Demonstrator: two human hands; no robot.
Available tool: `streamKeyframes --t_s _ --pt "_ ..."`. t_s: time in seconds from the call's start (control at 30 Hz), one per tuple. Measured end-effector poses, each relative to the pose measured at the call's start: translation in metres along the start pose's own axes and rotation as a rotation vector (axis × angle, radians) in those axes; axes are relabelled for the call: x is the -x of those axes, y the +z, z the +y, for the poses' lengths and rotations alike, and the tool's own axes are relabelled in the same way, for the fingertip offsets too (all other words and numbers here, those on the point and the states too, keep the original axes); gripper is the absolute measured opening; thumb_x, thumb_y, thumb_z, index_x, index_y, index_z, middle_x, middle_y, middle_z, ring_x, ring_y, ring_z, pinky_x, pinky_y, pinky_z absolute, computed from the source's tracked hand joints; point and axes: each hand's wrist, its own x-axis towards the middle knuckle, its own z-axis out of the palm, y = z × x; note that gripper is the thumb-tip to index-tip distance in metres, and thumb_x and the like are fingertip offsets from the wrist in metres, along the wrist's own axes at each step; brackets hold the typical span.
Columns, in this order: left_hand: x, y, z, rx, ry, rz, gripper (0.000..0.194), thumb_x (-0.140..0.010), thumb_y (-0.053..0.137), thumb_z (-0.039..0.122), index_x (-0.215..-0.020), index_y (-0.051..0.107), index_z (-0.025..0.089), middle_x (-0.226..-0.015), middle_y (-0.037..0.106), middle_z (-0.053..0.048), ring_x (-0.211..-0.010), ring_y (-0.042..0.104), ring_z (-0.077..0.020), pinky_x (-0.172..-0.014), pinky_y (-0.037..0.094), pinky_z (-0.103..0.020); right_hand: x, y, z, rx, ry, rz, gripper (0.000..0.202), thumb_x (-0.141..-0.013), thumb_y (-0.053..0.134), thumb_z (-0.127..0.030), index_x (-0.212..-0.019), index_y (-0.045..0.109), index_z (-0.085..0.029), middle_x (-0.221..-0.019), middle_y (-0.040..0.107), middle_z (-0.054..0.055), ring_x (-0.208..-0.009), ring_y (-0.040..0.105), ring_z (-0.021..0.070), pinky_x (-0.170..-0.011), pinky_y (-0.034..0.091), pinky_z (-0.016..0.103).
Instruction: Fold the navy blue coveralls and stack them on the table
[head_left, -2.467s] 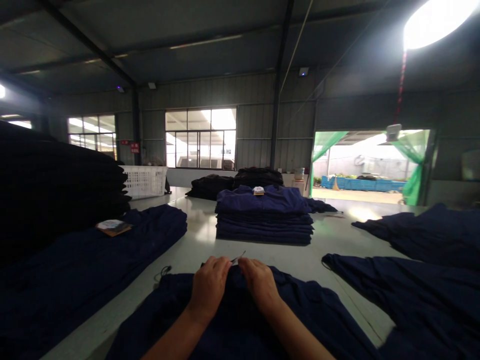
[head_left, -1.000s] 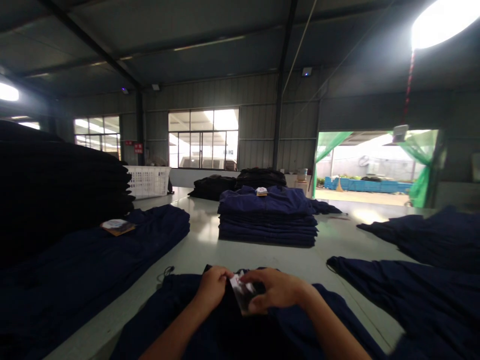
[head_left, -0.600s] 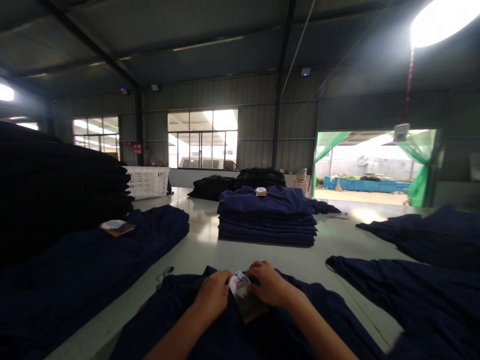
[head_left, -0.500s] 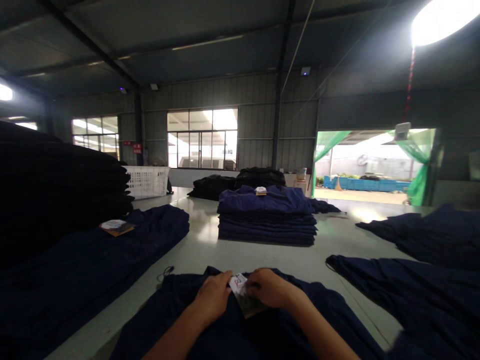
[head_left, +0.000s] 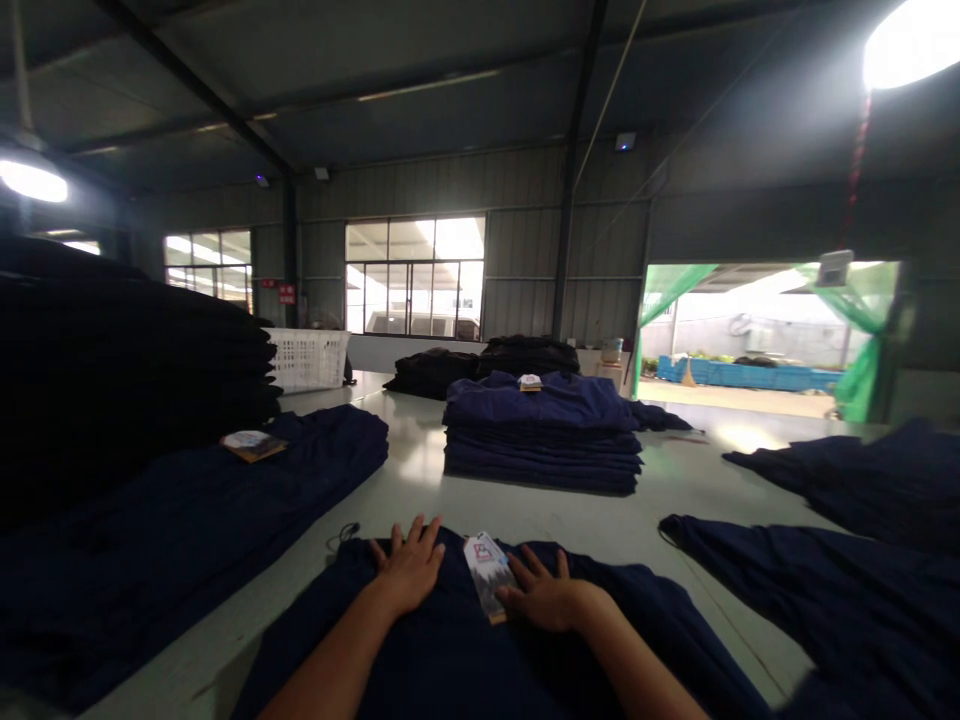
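Note:
A dark navy garment [head_left: 465, 670] lies on the pale table in front of me, with a drawstring loop at its upper left. On it rests a white and grey hang tag [head_left: 489, 578] with a red logo. My left hand [head_left: 409, 568] is flat on the cloth left of the tag, fingers spread. To the tag's right, my right hand [head_left: 544, 592] lies with fingers apart, its thumb touching the tag's edge. Neither hand grips anything.
A folded navy stack [head_left: 541, 440] with a tag stands beyond the garment. Black piled clothes [head_left: 127, 370] rise at the left, behind a tagged navy garment [head_left: 315, 460]. A white basket [head_left: 309, 360] is farther back. More navy garments [head_left: 847, 580] lie at the right.
Both hands have opened and spread on the cloth; the left moved away from the tag. The tag is now more visible and lies more upright. The view has shifted slightly left.

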Motion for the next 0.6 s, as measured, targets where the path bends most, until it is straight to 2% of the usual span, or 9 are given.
streamKeyframes --t_s 0.07,0.13,0.23,0.33,0.47,0.6 --pt "0.001 0.002 -0.004 -0.036 -0.064 0.004 0.056 -0.089 0.021 0.046 -0.143 0.019 0.03 -0.147 0.03 -0.011 -0.133 0.023 -0.0366 -0.103 0.011 -0.064 -0.001 0.0 0.0 0.018 0.011 -0.051 0.064 -0.077 0.03 -0.067 -0.136 0.031 -0.042 -0.15 0.02 -0.005 -0.137 0.006 0.033 -0.105 0.007 0.062" --pt "0.005 0.002 -0.007 -0.087 -0.075 0.05 0.054 -0.089 0.024 0.046 -0.141 0.026 0.03 -0.14 0.04 -0.013 -0.129 0.033 -0.0342 -0.102 0.017 -0.061 -0.003 -0.001 -0.003 0.031 0.012 -0.085 0.069 -0.077 0.026 -0.07 -0.14 0.023 -0.04 -0.151 0.014 -0.005 -0.137 0.001 0.033 -0.105 0.005 0.062" --pt "0.015 0.0 -0.012 -0.16 -0.109 0.169 0.047 -0.089 0.027 0.042 -0.13 0.045 0.028 -0.131 0.048 -0.013 -0.122 0.039 -0.0314 -0.099 0.025 -0.056 -0.005 -0.005 -0.015 0.029 -0.002 -0.108 0.074 -0.076 0.025 -0.072 -0.142 0.016 -0.039 -0.152 0.007 -0.005 -0.136 -0.005 0.0353 -0.103 0.005 0.065" --pt "0.029 -0.009 -0.025 -0.201 -0.208 0.206 0.042 -0.09 0.028 0.037 -0.118 0.056 0.024 -0.121 0.054 -0.014 -0.115 0.046 -0.0308 -0.094 0.032 -0.053 -0.008 -0.006 -0.038 0.001 -0.048 -0.093 0.077 -0.074 0.025 -0.076 -0.142 0.011 -0.041 -0.152 0.001 -0.006 -0.134 -0.01 0.0411 -0.095 0.005 0.075" --pt "0.05 -0.026 -0.058 -0.194 -0.339 0.193 0.041 -0.089 0.03 0.033 -0.117 0.057 0.019 -0.12 0.054 -0.019 -0.112 0.048 -0.0351 -0.088 0.035 -0.057 -0.016 0.001 -0.081 -0.027 -0.19 -0.03 0.075 -0.077 0.018 -0.075 -0.142 0.015 -0.038 -0.152 0.004 -0.005 -0.133 -0.012 0.0429 -0.09 0.001 0.079" --pt "0.07 -0.044 -0.092 -0.143 -0.392 0.17 0.048 -0.09 0.026 0.035 -0.132 0.043 0.019 -0.131 0.046 -0.02 -0.116 0.045 -0.0368 -0.086 0.038 -0.057 -0.03 0.007 -0.118 -0.033 -0.295 0.03 0.072 -0.079 0.02 -0.072 -0.142 0.02 -0.036 -0.152 0.01 -0.003 -0.135 -0.008 0.0406 -0.092 0.002 0.077"
